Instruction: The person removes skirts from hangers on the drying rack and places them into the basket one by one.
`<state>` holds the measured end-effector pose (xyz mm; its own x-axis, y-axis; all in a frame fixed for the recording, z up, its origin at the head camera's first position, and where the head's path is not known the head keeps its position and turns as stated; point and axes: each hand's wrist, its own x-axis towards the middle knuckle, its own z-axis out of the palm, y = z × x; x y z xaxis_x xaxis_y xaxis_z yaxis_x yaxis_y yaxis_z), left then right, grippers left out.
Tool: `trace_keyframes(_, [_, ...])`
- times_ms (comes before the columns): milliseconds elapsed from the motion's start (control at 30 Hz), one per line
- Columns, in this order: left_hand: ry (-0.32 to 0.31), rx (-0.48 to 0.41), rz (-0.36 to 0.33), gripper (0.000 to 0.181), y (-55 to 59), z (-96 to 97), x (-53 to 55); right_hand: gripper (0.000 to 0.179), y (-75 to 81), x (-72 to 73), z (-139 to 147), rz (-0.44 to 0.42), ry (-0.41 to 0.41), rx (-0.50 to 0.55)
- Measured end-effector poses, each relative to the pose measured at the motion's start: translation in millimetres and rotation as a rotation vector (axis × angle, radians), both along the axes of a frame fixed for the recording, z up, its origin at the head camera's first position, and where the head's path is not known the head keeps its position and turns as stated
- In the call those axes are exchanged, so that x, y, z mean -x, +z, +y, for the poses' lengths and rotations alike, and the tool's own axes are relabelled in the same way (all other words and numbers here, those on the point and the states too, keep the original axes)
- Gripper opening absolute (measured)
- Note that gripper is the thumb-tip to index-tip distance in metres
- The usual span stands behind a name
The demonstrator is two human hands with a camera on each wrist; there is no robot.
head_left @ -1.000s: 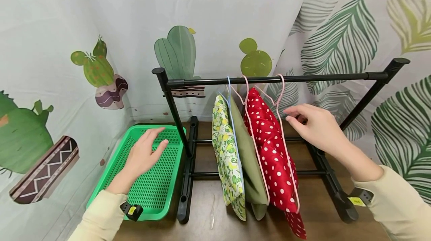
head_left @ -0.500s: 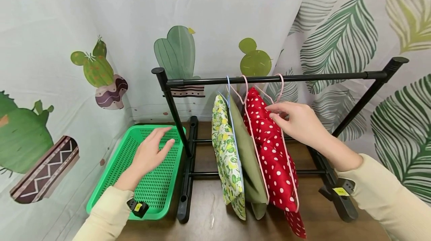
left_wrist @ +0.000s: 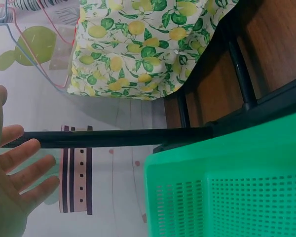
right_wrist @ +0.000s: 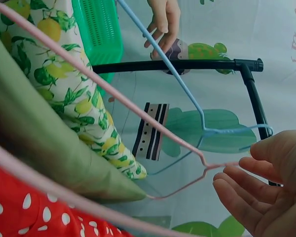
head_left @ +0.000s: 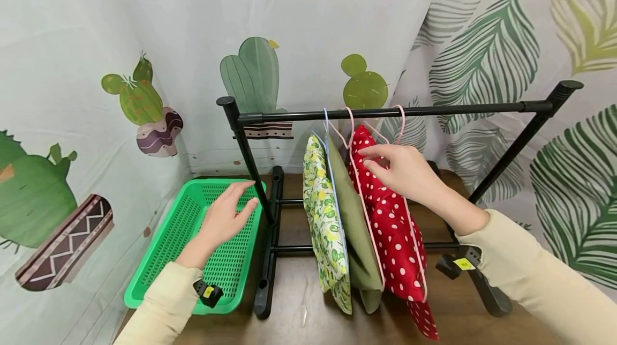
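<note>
Three fabric pieces hang from a black rail (head_left: 458, 111). A lemon-print cloth (head_left: 322, 211) is on a blue hanger (head_left: 336, 195). An olive cloth (head_left: 354, 227) hangs on a pink hanger (head_left: 365, 204), and a red polka-dot cloth (head_left: 392, 232) on another pink hanger (head_left: 417, 248). My right hand (head_left: 402, 171), fingers loosely bent and thumb apart, is over the polka-dot cloth. In the right wrist view its fingertips are near the olive cloth's hanger hook (right_wrist: 219, 165); I cannot tell whether they touch. My left hand (head_left: 224, 222) hovers over the green basket (head_left: 188, 238), holding nothing.
The rack's left post (head_left: 250, 163) rises beside the basket and my left fingertips. Its right post (head_left: 511, 155) stands behind my right forearm. The rack's feet (head_left: 262, 291) rest on the brown table (head_left: 289, 302). Printed curtains (head_left: 337, 13) surround the table.
My right hand has moved left, from beside the polka-dot cloth's hanger to over that cloth. My left hand has drifted slightly right, toward the rack's left post. The hanging cloths look still.
</note>
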<state>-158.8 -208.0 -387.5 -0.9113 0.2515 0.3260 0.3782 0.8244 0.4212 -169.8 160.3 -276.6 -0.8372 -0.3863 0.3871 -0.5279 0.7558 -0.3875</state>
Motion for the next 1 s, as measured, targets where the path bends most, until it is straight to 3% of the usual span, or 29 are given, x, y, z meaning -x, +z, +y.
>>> trace_keyframes(367, [-0.021,-0.021,0.004,0.05,-11.6,11.7,3.9,0.031,-2.3,3.2,-29.3,-0.039,0.01,0.029])
trace_keyframes(1000, [-0.01,-0.063,-0.031,0.048,-33.5,21.4,10.5,0.034,-4.8,11.2,-67.3,-0.046,-0.087,-0.031])
